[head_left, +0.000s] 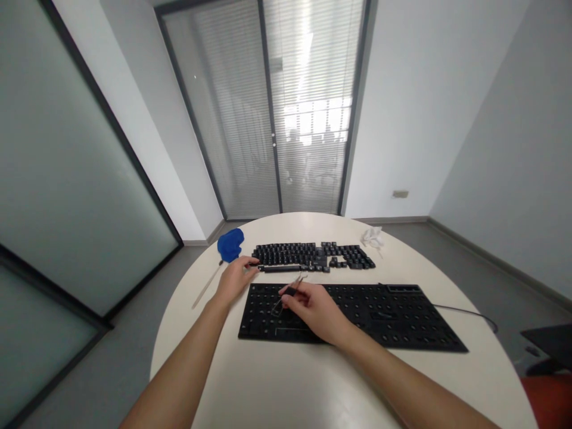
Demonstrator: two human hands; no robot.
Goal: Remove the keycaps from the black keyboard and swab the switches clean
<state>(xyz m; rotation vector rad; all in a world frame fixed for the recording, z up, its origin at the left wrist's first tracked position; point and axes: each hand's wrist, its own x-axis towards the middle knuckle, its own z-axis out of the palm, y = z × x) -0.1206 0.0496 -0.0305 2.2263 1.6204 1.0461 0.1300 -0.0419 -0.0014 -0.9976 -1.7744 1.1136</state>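
Note:
My right hand (315, 307) is closed around a keycap puller (290, 291) with a dark handle and thin wire loops. It is over the left half of a black keyboard base (402, 319) stripped of its keycaps, hiding part of it. At the left end of the loose black keycaps (286, 253), laid out in keyboard order behind the base, is my left hand (235, 278). Its thumb and fingertips pinch a small dark keycap (254, 263). A long spacebar cap (281, 269) lies just right of those fingertips.
A blue cloth (230, 245) and a thin brush-like stick (208, 285) lie on the round table (263, 381) at left. Crumpled white tissue (372, 237) sits at the back right. A cable (467, 310) runs from the base over the right side. A dark chair-like object stands beyond the right edge.

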